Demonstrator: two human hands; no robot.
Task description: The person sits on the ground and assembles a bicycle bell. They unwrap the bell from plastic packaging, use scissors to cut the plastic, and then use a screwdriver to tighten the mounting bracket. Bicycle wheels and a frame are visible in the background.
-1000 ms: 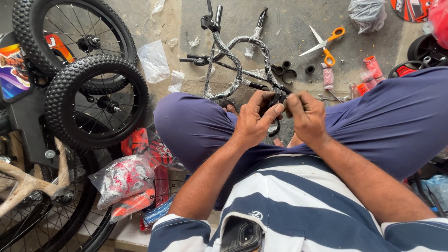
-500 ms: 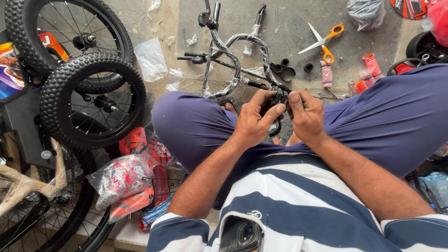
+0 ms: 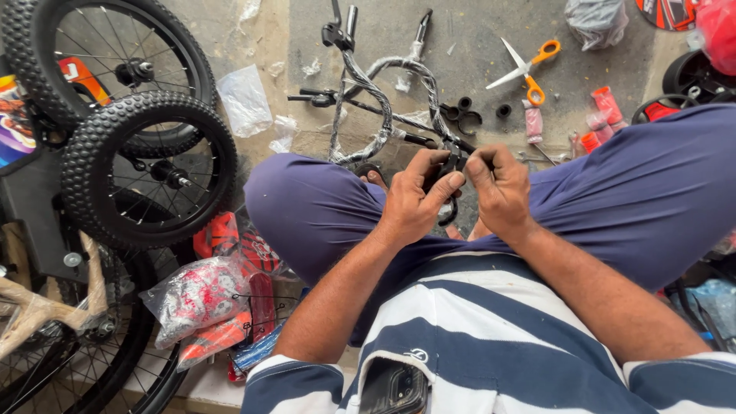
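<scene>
Black knobbly tyres come first: two small bicycle wheels (image 3: 146, 165) lie overlapping on the concrete floor (image 3: 468, 46) at the person's left. Ahead of the knees, wrapped handlebars (image 3: 383, 100) rest on that floor, with orange-handled scissors (image 3: 529, 69) well to their right and a clear plastic bag (image 3: 244, 100) to their left. Between the knees, the left hand (image 3: 410, 203) and right hand (image 3: 500, 188) meet, fingers curled tight, both pinching a small black part (image 3: 454, 161) held just above the lap; its exact shape cannot be made out.
</scene>
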